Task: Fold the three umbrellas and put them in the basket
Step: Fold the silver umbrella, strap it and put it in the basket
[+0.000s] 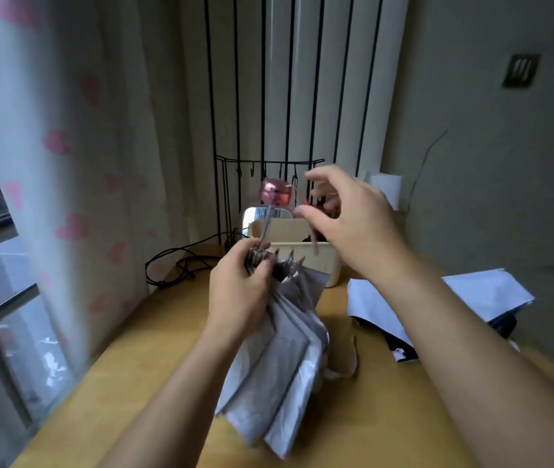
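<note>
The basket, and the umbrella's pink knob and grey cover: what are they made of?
Basket: likely plastic, cream and matte, with moulded ribs on its wall.
Pink knob: probably hard plastic, glossy, catching bright highlights.
Grey cover: thin fabric with a slight sheen, hanging in soft folded pleats.

The right hand (350, 224) was smeared by motion blur, so it could not be told whether its fingertips pinched the thin reddish strip (315, 243) hanging just below them. Behind that hand most of the inside of the basket (326, 265) was hidden; something dark showed there, unidentifiable. The left hand (238, 288) covered the umbrella (279, 349) where shaft met ribs, and the pink handle (275, 192) above it was blurred. The right forearm partly covered a white-and-black fabric (484, 292).
</note>
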